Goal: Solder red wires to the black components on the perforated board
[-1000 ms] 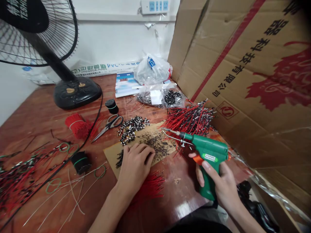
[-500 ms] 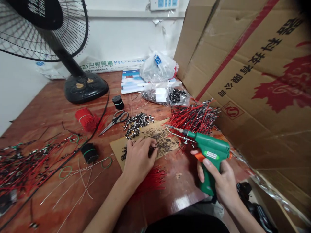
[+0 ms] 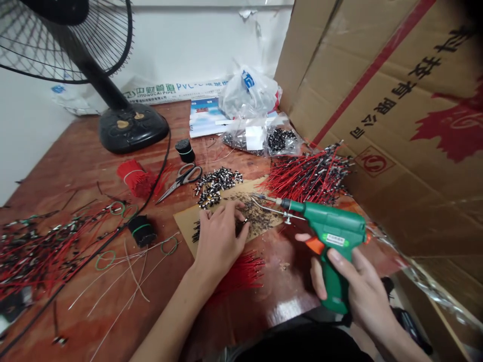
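My right hand [image 3: 358,286] grips the handle of a green soldering gun [image 3: 328,236], a finger by its orange trigger; the metal tip [image 3: 260,198] points left over a scorched cardboard pad [image 3: 260,221]. My left hand [image 3: 221,236] rests on that pad, thumb and fingers pinched on a small part I cannot make out. A loose heap of small black and silver parts [image 3: 215,183] lies just beyond my fingers. Short red wires [image 3: 241,271] lie under my left wrist.
A pile of red wires with soldered ends [image 3: 309,173] sits against a big cardboard box [image 3: 396,100] on the right. Scissors [image 3: 181,180], a fan base [image 3: 132,128], its black cable [image 3: 113,234], bagged parts [image 3: 264,138] and wire bundles [image 3: 41,246] crowd the wooden table [image 3: 75,166].
My left hand curled from lying flat into a pinch on the pad. The soldering gun tip edged closer to my left fingers. The view shifted down a little.
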Available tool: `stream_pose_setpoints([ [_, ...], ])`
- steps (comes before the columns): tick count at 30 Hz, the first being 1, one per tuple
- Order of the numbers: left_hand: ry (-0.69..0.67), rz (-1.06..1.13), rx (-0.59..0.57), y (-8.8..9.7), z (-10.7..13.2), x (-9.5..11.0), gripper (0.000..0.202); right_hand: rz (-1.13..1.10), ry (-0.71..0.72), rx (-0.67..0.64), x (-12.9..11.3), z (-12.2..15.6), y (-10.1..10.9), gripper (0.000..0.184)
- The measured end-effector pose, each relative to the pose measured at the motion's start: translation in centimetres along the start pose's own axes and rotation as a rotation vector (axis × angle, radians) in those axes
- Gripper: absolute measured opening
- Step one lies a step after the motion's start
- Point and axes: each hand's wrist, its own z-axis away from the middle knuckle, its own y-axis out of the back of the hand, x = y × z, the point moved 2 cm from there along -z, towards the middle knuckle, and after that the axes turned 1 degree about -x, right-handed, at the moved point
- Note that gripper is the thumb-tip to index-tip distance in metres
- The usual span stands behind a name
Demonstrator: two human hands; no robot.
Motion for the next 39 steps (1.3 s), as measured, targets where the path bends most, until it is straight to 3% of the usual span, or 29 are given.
stream_pose_setpoints([
  [5, 0.002, -0.006, -0.005, 0.6, -0.2, -0.3, 0.036, 0.044, 0.046, -0.028, 1.2, -0.7, -0.4, 0.069],
  [8, -0.015, -0.099, -0.024, 2.6, -0.2, -1.4, 0.032, 0.045, 0.051, -0.034, 1.2, -0.9, -0.3, 0.071],
  [13, -0.026, -0.189, -0.16, 5.6, 0.1, -3.7, 0.019, -0.036, 0.01, -0.087, 1.7, -1.1, 0.1, 0.074],
  [17, -0.023, -0.281, -0.233, 5.4, 0.2, -4.2, 0.012, -0.057, 0.025, -0.093, 2.1, -1.3, 0.2, 0.071],
  [30, -0.037, -0.245, -0.249, 5.1, -0.1, -3.8, 0.01, -0.014, 0.051, -0.101, 0.7, -1.2, -0.4, 0.071],
  [39, 0.019, -0.01, -0.239, 5.4, 0.2, -3.7, 0.008, -0.074, 0.037, -0.098, 2.2, -1.6, 0.0, 0.068],
])
